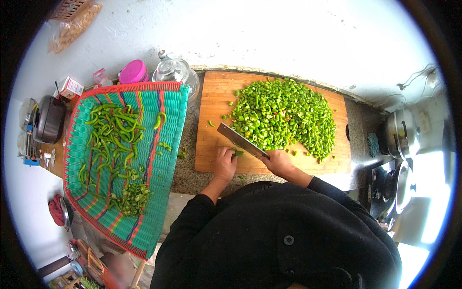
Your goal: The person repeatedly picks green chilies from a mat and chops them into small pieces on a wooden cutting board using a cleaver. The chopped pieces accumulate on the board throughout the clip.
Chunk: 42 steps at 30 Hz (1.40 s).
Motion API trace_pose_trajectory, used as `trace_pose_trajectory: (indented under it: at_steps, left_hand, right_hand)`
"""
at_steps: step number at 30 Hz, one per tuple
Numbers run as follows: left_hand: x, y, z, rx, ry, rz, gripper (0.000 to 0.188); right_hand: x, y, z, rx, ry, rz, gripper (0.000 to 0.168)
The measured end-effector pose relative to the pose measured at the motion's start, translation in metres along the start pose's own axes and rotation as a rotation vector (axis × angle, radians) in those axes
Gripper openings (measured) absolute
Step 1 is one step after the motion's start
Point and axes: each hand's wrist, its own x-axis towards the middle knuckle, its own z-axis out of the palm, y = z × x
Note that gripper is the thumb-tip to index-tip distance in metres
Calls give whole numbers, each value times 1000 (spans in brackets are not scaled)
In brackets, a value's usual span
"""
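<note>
A wooden cutting board [213,90] lies before me, with a large heap of chopped green chili peppers [285,112] on it. My right hand [279,164] grips a cleaver [242,139] by its handle, its blade slanting up and left along the heap's near left edge. Close to the board's near edge, my left hand [225,162] holds down a piece of green pepper [238,153], left of the blade. On the left stands a green woven plastic basket [169,144] with a red rim. Whole green chili peppers [119,126] and a small pile of cut pepper pieces [131,198] lie inside it.
Behind the basket are a glass jar [175,70] and a pink-lidded container [133,72]. A dark pot [50,119] stands farther left. To the right are a metal steamer pot [399,133], a blue scrubber [373,144] and a stove [380,186]. The wall runs along the board's far side.
</note>
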Motion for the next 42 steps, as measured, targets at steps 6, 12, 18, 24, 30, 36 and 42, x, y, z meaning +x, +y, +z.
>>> trace_pose_trajectory:
  at_steps: [6, 12, 18, 24, 30, 36, 42]
  left_hand:
    - [-1, -1, 6, -72, 41, 3, 16]
    - [-4, -2, 10, -37, 84, 11, 12]
    - [1, -6, 8, 9, 25, 34, 16]
    - [-5, -4, 1, -77, 97, 23, 23]
    - [-14, 1, -9, -42, 44, -35, 22]
    - [-17, -3, -2, -18, 62, 4, 15]
    - [-6, -11, 0, 17, 82, 14, 14]
  right_hand:
    - [-3, -5, -3, -100, -84, -75, 31]
    - [11, -11, 3, -189, -197, -14, 32]
    - [45, -18, 29, -137, -145, 31, 36]
    - [35, 4, 29, 84, -9, -10, 28]
    - [8, -8, 5, -49, -140, -39, 29]
    - [12, -13, 7, -174, -191, -53, 32]
    - [38, -24, 27, -168, -218, 34, 36]
